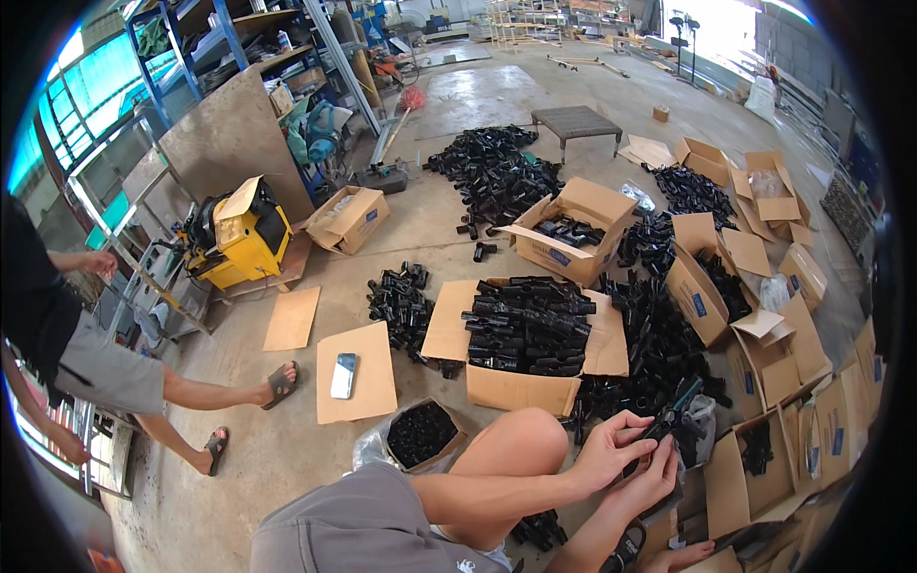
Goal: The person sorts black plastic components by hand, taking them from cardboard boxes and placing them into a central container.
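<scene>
My left hand [611,452] and my right hand [655,485] are close together at the lower right. Between them is a black plastic part [676,420], pinched in the fingertips of both. Its exact kind is hard to make out; a dark green edge shows near its top. Clear plastic wrapping [702,420] lies just beyond the hands. Left of them, a cardboard box [521,390] is packed with rows of black tube-like parts [530,329]. Loose black parts [640,334] are heaped to the right of that box. Nearer my knee, a smaller box [457,449] holds small black pieces [420,433].
A phone [344,375] rests on flat cardboard [355,406]. Another person [105,353] stands at the left, near a yellow machine [250,239]. Open cartons [726,487] crowd the right side. Farther off are a large black heap [497,172] and a low table [577,121].
</scene>
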Demonstrator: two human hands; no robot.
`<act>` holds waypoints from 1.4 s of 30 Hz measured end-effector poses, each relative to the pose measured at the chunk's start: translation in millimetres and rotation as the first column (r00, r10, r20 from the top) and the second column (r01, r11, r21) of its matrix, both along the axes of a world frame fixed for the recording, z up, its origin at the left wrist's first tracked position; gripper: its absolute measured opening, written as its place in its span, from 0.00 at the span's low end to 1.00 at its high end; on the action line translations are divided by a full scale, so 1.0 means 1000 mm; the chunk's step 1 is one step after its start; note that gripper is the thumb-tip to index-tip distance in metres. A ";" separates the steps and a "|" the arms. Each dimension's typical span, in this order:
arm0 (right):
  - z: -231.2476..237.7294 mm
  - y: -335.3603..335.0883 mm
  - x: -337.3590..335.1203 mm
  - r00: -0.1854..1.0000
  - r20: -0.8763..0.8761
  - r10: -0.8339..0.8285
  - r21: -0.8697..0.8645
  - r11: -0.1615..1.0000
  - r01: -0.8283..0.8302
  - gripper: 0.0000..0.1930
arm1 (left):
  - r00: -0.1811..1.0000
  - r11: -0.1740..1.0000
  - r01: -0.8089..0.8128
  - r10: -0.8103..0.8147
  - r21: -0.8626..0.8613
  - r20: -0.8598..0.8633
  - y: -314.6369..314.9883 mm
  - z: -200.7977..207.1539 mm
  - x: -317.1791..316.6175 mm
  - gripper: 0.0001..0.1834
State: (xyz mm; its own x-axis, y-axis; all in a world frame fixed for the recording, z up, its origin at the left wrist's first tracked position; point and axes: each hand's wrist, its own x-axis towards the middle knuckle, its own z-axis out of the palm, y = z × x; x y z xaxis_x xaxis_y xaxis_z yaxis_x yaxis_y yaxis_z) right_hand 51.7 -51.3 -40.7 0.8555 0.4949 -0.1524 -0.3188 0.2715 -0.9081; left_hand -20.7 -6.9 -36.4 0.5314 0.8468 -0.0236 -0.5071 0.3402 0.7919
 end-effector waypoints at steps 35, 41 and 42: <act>-0.001 -0.023 0.036 0.991 -0.128 0.043 0.291 0.957 -0.004 0.22 | 0.979 0.999 0.013 -0.023 -0.047 -0.202 -0.004 0.016 0.006 0.17; -0.023 -0.044 0.050 0.956 -0.264 0.129 0.108 0.989 -0.103 0.11 | 0.906 0.978 0.208 -0.186 0.017 -0.380 0.006 0.019 -0.012 0.27; -0.025 -0.050 0.054 0.931 -0.351 0.101 0.060 0.995 -0.086 0.09 | 0.909 0.971 0.227 -0.183 0.078 -0.374 0.004 0.021 -0.013 0.32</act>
State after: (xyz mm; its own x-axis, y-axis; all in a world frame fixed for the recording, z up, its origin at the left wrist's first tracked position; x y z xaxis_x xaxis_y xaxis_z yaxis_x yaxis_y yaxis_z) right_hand 105.5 -101.3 -66.1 0.6998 0.5828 -0.4130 -0.6426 0.2610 -0.7204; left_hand -33.5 -2.8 -15.2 0.6674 0.7285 -0.1544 -0.1075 0.2995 0.9480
